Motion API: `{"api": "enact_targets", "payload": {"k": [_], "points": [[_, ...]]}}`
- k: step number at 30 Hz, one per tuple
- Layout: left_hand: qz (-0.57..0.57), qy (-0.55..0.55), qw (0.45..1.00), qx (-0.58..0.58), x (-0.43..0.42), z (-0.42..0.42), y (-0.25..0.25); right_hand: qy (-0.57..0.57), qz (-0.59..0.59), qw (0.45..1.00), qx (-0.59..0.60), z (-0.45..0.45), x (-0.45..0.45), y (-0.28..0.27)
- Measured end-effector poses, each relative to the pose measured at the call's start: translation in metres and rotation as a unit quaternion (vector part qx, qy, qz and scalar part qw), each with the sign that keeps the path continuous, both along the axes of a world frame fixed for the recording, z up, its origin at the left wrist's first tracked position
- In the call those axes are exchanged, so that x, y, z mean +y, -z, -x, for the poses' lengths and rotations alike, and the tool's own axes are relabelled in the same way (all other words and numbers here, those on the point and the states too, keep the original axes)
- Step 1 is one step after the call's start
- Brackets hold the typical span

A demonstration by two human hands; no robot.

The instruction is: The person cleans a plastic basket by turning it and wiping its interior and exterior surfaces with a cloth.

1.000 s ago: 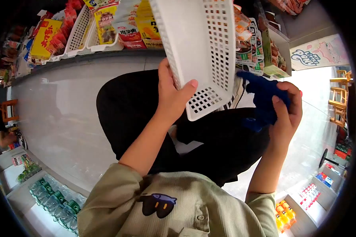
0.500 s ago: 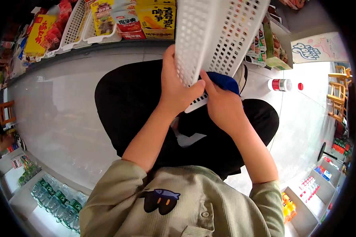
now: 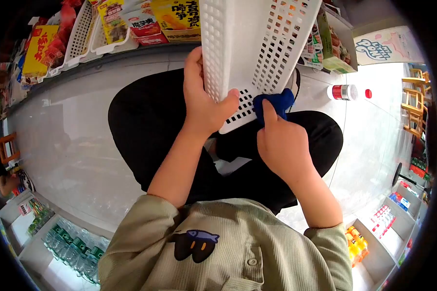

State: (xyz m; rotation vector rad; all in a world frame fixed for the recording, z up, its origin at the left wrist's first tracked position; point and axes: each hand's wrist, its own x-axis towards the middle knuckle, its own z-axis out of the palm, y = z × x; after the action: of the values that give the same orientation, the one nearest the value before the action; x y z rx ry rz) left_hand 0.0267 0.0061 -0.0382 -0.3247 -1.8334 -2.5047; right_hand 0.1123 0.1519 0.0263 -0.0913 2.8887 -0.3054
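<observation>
A long white plastic basket [image 3: 238, 53] with perforated sides is held tilted above my lap, its near end toward me. My left hand [image 3: 206, 104] grips the basket's left wall near that end, thumb over the rim and fingers outside. In my right hand [image 3: 281, 138] is a dark blue cloth [image 3: 274, 103], bunched up and touching the near right corner of the basket. The index finger lies on the cloth; the other fingers are curled and partly hidden.
Snack packets and a second white basket [image 3: 80, 41] fill the shelf ahead. A bottle [image 3: 342, 92] lies on the floor at right beside a red cap [image 3: 368, 93]. Bottled water [image 3: 73, 252] stands at lower left, orange bottles [image 3: 356, 245] at lower right.
The basket and my left hand have shifted slightly left. My right hand has moved with the blue cloth from inside the basket's near end to its right corner, showing more of the cloth.
</observation>
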Motion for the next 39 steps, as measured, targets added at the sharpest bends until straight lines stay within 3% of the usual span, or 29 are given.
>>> {"api": "enact_targets", "payload": {"k": [3, 6, 8, 10, 12, 17, 18, 20, 22, 25, 30, 32, 39], "points": [[-0.027, 0.007, 1.000, -0.003, 0.000, 0.000, 0.000, 0.017, 0.028, 0.999, 0.018, -0.006, 0.001, -0.001], [0.024, -0.007, 0.999, 0.034, -0.002, 0.004, 0.001, 0.065, 0.054, 0.996, 0.004, -0.008, 0.011, -0.006], [-0.038, -0.044, 0.998, -0.003, -0.009, 0.012, -0.002, 0.064, 0.128, 0.989, 0.027, -0.015, 0.030, -0.001], [-0.065, -0.011, 0.998, -0.015, -0.012, 0.013, -0.006, 0.138, 0.275, 0.947, 0.092, -0.018, 0.038, -0.001], [-0.111, -0.034, 0.993, -0.029, -0.008, 0.009, -0.004, 0.214, 0.355, 0.908, 0.066, -0.019, 0.041, -0.022], [-0.079, -0.041, 0.996, -0.015, -0.001, 0.010, 0.000, 0.242, 0.558, 0.785, 0.118, -0.012, 0.027, -0.046], [-0.065, -0.052, 0.996, -0.017, -0.001, 0.008, -0.001, 0.241, 0.559, 0.784, 0.120, -0.007, 0.022, -0.043], [-0.052, -0.059, 0.997, -0.014, 0.001, 0.004, -0.003, 0.181, 0.492, 0.835, 0.169, 0.009, 0.011, -0.030], [0.019, -0.092, 0.996, 0.003, 0.004, -0.001, 0.001, 0.058, 0.379, 0.896, 0.226, 0.030, 0.002, -0.006], [0.067, -0.079, 0.993, 0.049, 0.004, 0.000, 0.013, 0.018, 0.240, 0.946, 0.215, 0.051, -0.014, 0.026], [0.150, -0.085, 0.978, 0.116, 0.008, -0.002, 0.021, 0.025, 0.154, 0.973, 0.170, 0.058, -0.031, 0.052], [0.024, -0.080, 0.995, 0.060, 0.011, -0.005, 0.025, 0.045, 0.123, 0.985, 0.110, 0.059, -0.031, 0.047], [0.029, -0.037, 0.999, 0.003, 0.013, -0.014, 0.026, -0.002, 0.051, 0.995, 0.087, 0.052, -0.030, 0.071]]}}
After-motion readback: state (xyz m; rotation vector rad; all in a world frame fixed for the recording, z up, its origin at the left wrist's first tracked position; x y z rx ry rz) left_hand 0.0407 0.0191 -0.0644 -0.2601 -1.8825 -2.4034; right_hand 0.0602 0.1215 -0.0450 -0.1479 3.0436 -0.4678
